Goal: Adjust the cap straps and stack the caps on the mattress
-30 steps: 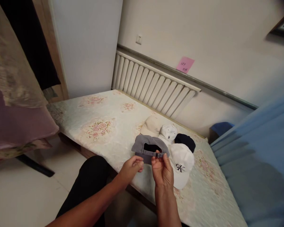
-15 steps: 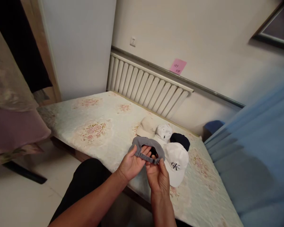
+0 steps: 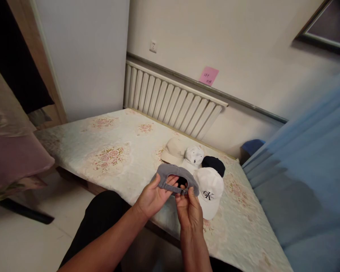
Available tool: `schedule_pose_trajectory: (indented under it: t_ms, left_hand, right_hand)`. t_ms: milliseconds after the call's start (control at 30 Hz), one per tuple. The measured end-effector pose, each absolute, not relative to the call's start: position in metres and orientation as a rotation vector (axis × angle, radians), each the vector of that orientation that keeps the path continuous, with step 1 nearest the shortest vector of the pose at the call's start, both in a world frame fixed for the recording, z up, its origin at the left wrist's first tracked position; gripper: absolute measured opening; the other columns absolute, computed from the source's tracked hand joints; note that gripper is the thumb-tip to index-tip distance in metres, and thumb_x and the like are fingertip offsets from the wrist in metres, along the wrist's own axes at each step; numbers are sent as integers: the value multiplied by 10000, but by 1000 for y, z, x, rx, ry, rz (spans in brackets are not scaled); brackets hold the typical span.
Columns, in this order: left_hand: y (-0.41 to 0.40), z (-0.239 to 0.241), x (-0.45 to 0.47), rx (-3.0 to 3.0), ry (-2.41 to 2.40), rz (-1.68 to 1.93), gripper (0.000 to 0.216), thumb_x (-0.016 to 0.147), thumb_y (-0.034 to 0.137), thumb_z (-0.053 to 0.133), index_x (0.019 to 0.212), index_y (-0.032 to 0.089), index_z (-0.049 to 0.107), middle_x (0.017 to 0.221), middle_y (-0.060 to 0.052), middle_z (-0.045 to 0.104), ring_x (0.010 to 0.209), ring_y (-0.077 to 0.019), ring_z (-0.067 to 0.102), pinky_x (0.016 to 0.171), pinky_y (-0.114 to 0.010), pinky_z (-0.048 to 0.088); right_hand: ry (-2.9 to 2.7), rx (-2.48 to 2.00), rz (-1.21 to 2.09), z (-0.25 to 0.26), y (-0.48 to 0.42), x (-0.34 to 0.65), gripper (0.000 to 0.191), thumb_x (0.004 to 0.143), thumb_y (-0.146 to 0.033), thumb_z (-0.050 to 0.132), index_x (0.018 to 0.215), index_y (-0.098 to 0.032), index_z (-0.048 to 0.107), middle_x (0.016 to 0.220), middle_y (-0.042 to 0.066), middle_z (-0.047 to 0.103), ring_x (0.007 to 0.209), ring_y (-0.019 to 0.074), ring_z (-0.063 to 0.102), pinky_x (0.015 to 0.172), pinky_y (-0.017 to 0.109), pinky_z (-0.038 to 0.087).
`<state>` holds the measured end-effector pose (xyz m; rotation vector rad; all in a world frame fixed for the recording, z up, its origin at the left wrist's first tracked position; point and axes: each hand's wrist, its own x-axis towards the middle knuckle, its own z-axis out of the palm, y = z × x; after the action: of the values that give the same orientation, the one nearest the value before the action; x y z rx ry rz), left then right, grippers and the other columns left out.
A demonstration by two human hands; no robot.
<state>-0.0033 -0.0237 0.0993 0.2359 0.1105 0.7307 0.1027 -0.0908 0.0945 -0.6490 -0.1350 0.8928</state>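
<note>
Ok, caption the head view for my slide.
Left hand and right hand hold a gray cap near four more caps on a floral bed.

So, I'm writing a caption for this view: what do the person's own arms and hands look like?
The left hand and right hand are both bare, with no gloves. The visible forearms show no sleeves, and I can see no watch, bracelet or markings on them.

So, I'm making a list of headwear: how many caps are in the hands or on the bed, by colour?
Grey cap: 1
Beige cap: 1
White caps: 2
Dark cap: 1
Total: 5
</note>
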Motion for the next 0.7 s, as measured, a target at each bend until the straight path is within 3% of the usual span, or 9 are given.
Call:
schedule_pose_trajectory:
  t_ms: [167, 233, 367, 467, 700]
  left_hand:
    - [-39, 100, -2, 699, 185, 819, 367, 708, 243, 743, 1049, 141, 655, 1098, -115, 643, 1084, -246, 571, 1022, -398, 361]
    - [-44, 100, 1, 848, 307, 845, 343, 661, 189, 754, 994, 163, 673, 1010, -83, 649, 983, -219, 585, 955, -371, 392]
    - [-45, 102, 10, 1037, 450, 986, 151, 624, 126, 712, 764, 169, 674, 937, -56, 613, 963, -205, 559, 918, -329, 394]
    - [-43, 103, 14, 1060, 483, 1043, 77, 628, 122, 672, 666, 168, 624, 868, -46, 603, 927, -197, 562, 895, -323, 401]
    - [-41, 101, 13, 1063, 518, 971, 94, 671, 202, 661, 711, 164, 584, 756, -16, 595, 728, -150, 551, 722, -291, 433]
  right_hand:
    - [-217, -683, 843, 100, -89, 92, 236, 711, -236, 754, 922, -195, 656, 834, -7, 712, 746, 120, 656, 687, 264, 559]
    - [-261, -733, 802, 100, -88, 88, 228, 728, -266, 736, 927, -183, 662, 864, 12, 718, 795, 135, 660, 744, 278, 556]
    - [-310, -749, 789, 99, -87, 82, 274, 751, -297, 709, 996, -186, 659, 1037, 29, 709, 983, 156, 641, 909, 300, 507]
    - [-284, -737, 830, 98, -87, 81, 296, 746, -297, 714, 1016, -194, 649, 1039, 28, 705, 958, 163, 649, 887, 325, 518]
    - [-297, -766, 813, 94, -93, 83, 272, 697, -234, 751, 948, -195, 653, 902, 9, 707, 823, 142, 650, 784, 304, 524]
